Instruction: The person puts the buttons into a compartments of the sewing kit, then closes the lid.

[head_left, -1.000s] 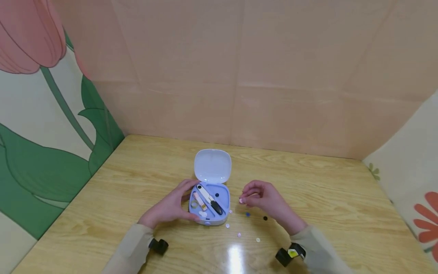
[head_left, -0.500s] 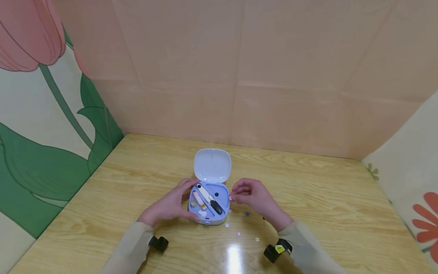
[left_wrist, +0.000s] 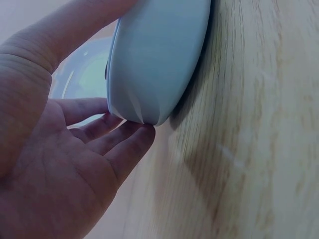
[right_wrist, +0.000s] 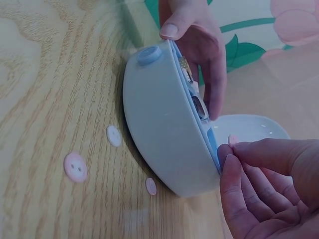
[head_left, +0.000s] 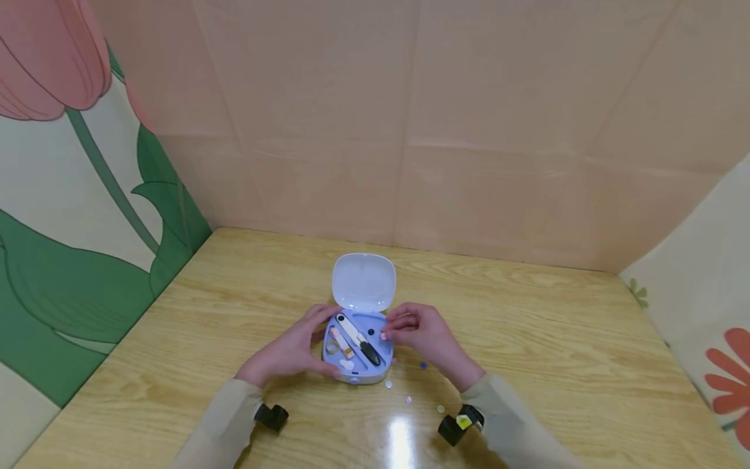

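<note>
A blue-and-white sewing box (head_left: 372, 378) stands on the table with its lid raised. My left hand (head_left: 293, 348) holds its left side, thumb at the front and fingers behind. Over the box's right rim, my right hand (head_left: 420, 331) pinches a small pink button (right_wrist: 233, 140) between thumb and index finger. Inside, a black button (head_left: 371, 332) lies in the right compartment. A white tool with a black end (head_left: 369, 353) lies across the middle. To its left are a pink stick-like item (head_left: 341, 343), a gold ring (head_left: 332, 348) and white pieces (head_left: 347, 365).
Several loose buttons lie on the wooden table right of and before the box: a blue button (head_left: 423, 365), a pink button (head_left: 408, 399), a white button (head_left: 388, 385) and a cream button (head_left: 441, 409). The raised lid (head_left: 364, 282) stands behind the box.
My right hand has moved left with the pink button, from beside the box to over its right rim. The black button on the table is now hidden by the right arm. My left hand stays put.
</note>
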{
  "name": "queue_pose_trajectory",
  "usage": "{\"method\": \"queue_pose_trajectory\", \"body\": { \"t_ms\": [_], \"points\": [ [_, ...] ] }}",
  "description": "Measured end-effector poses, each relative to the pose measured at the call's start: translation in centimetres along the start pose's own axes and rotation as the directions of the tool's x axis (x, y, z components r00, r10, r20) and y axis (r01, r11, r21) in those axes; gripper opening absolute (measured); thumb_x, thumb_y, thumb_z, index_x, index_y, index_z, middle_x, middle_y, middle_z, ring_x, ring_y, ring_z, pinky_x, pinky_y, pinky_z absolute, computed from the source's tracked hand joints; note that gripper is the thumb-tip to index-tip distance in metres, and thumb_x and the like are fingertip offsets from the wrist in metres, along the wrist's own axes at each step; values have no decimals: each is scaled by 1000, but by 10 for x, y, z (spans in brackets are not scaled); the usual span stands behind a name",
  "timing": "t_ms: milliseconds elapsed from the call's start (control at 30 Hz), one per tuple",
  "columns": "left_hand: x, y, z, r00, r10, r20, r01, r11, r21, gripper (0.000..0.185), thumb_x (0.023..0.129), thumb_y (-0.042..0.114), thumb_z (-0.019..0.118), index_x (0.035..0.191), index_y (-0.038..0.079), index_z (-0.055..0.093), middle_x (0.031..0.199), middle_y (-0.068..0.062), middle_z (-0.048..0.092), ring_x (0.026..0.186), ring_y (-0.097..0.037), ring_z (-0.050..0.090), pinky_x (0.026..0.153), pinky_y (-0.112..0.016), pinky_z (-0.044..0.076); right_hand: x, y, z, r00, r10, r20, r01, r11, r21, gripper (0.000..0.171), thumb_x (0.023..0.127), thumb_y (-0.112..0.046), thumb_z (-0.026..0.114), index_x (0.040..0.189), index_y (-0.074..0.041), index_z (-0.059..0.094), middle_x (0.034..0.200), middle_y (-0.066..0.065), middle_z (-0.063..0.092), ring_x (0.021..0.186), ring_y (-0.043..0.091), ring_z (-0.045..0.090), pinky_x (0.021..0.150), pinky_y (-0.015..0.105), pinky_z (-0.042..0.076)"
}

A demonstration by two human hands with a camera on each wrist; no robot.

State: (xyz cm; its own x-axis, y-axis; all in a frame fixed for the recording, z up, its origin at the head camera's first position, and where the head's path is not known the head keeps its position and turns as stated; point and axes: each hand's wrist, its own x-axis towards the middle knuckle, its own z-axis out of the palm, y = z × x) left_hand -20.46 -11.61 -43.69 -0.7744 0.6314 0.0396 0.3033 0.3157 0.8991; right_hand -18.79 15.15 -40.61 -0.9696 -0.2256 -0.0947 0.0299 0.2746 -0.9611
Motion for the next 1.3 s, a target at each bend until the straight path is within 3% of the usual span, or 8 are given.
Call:
{"method": "queue_pose_trajectory", "body": {
  "t_ms": [300, 600, 833, 1067, 1300],
  "points": [
    [-5, 23, -1, 1000, 7, 11, -6, 999, -42, 101, 68, 8, 87, 149, 3, 27, 143, -17, 31, 132, -33, 34, 111, -47, 31, 7, 5, 4, 999, -46, -16, 46, 999, 24, 26, 79, 2, 76, 100, 7, 61, 86, 14, 71, 83, 22, 69, 71, 29, 59],
    [0, -2, 0, 1000, 17, 5, -17, 1000, -11, 103, 66, 23, 89, 149, 16, 30, 141, -5, 33, 130, -22, 36, 110, -37, 34, 9, 3, 6, 999, -34, -29, 33, 999, -16, 21, 79, 5, 74, 97, 4, 62, 84, 11, 70, 80, 21, 68, 69, 28, 58],
    [2, -5, -1, 1000, 12, 4, -12, 1000, -6, 105, 64, 29, 90, 149, 16, 30, 140, -2, 34, 130, -19, 37, 110, -34, 34, 6, 4, 5, 999, -48, -24, 48, 999, -17, 19, 81, 5, 72, 97, 5, 63, 86, 10, 70, 81, 22, 67, 72, 28, 58],
    [1, -4, 0, 1000, 11, -1, -11, 1000, -11, 105, 64, 28, 90, 149, 15, 30, 141, -2, 33, 131, -20, 36, 110, -34, 34, -2, 0, -2, 992, -82, 97, 80, 997, 19, 21, 86, 4, 66, 106, 9, 60, 96, 18, 68, 90, 28, 66, 78, 27, 57],
    [0, -4, 0, 1000, 12, -4, -12, 1000, -4, 106, 63, 30, 90, 149, 16, 30, 142, -2, 33, 131, -19, 37, 109, -34, 34, -5, 10, -15, 969, -119, 217, 116, 993, 30, 30, 88, -2, 67, 115, 8, 58, 102, 16, 68, 95, 27, 66, 84, 29, 56]
  ]
}}
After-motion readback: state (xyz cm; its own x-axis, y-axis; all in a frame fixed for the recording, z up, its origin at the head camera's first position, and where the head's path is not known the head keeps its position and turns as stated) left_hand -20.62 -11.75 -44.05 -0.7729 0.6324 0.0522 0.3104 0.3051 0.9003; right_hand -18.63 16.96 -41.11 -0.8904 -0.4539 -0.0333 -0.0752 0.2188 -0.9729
